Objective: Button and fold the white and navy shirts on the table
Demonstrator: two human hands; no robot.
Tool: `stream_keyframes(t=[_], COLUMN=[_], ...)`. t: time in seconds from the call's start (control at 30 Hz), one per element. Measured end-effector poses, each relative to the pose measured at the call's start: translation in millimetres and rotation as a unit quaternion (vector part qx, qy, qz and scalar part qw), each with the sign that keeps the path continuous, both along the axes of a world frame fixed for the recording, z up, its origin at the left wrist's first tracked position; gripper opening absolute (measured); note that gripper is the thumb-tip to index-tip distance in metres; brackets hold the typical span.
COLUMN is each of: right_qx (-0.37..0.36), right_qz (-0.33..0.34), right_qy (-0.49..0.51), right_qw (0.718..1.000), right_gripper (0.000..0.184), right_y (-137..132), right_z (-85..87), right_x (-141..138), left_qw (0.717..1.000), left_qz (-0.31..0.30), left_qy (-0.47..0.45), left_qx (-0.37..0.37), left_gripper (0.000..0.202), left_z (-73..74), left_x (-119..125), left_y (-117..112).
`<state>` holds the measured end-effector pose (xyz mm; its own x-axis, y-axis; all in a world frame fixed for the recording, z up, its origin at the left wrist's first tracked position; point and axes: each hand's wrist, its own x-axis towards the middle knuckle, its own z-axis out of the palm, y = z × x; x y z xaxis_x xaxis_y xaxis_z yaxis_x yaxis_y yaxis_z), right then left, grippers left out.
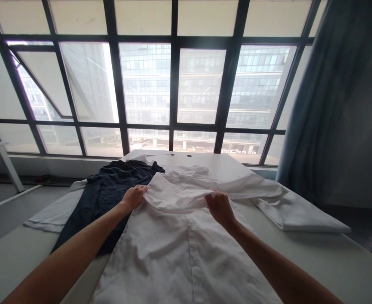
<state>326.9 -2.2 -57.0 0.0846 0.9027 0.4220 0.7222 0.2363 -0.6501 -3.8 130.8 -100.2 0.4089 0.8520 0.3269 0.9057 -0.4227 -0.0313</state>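
A white button-up shirt (179, 249) lies spread on the white table (331, 257), its placket running towards me. My left hand (134, 196) is closed on the shirt's upper left edge near the shoulder. My right hand (219, 207) is closed on the folded-over white fabric at the upper right. Between the hands the top of the shirt is lifted and doubled over. One sleeve (287, 207) trails off to the right across the table.
A dark navy garment (103, 194) lies on the table left of the shirt, over another white cloth (51, 215). A large gridded window (173, 84) fills the background. A blue-grey curtain (334, 105) hangs at the right. A white table leg (7, 164) stands far left.
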Motion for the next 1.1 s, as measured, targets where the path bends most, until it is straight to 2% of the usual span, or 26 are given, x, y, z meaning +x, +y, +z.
stream_keyframes(t=[0.07,0.1,0.17,0.23,0.27,0.33,0.4,0.47,0.5,0.6,0.7,0.77,0.8,0.87,0.9,1.0,1.1], right_qx=[-0.126,-0.197,-0.32,-0.396,-0.409,-0.362,-0.236,-0.138,-0.123,-0.121,-0.104,-0.128,-0.154,-0.234,-0.283,-0.407,-0.429], right_qz=[0.004,0.024,0.081,0.136,0.155,0.163,0.139,0.117,0.116,0.143,0.122,0.108,0.111,0.131,0.137,0.116,0.072], right_qy=[0.142,0.174,0.156,0.098,0.067,-0.005,-0.101,-0.194,-0.229,-0.265,-0.185,-0.065,0.003,0.104,0.123,0.053,-0.058], right_qw=[0.982,0.964,0.931,0.903,0.897,0.918,0.956,0.964,0.959,0.946,0.969,0.984,0.982,0.958,0.941,0.904,0.898], right_gripper=[0.043,0.043,0.04,0.044,0.047,0.045,0.031,0.043,0.046,0.02,0.029,0.035,0.038,0.041,0.041,0.034,0.031], right_y=[-18,-30,-56,-82,-92,-104,-105,-97,-91,-75,-67,-67,-69,-74,-78,-88,-93], right_z=[-7.7,-13.1,-23.6,-28.6,-28.1,-21.9,-14.4,-11.9,-13.1,-20.0,-17.4,-9.3,-5.3,-0.9,-1.3,-9.6,-14.8], right_x=[10,15,25,32,34,38,42,47,48,51,52,56,59,67,71,79,79], left_qw=[0.999,0.998,0.994,0.992,0.992,0.992,0.992,0.993,0.993,0.993,0.994,0.994,0.995,0.995,0.996,0.998,0.998], left_qz=[0.037,0.055,0.08,0.084,0.084,0.086,0.091,0.093,0.091,0.088,0.077,0.066,0.062,0.053,0.045,0.006,-0.038], left_qy=[-0.017,-0.029,-0.056,-0.071,-0.074,-0.073,-0.065,-0.059,-0.059,-0.067,-0.075,-0.078,-0.079,-0.078,-0.076,-0.06,-0.04], left_qx=[-0.012,-0.023,-0.044,-0.055,-0.057,-0.056,-0.055,-0.053,-0.052,-0.046,-0.032,-0.025,-0.023,-0.019,-0.017,-0.02,-0.044], left_gripper=[0.035,0.035,0.039,0.042,0.043,0.043,0.044,0.044,0.044,0.044,0.043,0.042,0.041,0.04,0.04,0.041,0.042], left_z=[-0.7,-1.4,-3.1,-4.9,-5.7,-7.1,-8.4,-9.2,-9.3,-9.4,-9.9,-11.4,-12.5,-15.5,-17.2,-21.4,-19.4], left_x=[-7,-10,-12,-11,-10,-8,-6,-6,-7,-8,-9,-9,-9,-10,-10,-10,-10], left_y=[2,2,3,5,6,8,10,12,12,13,14,15,16,17,18,20,24])
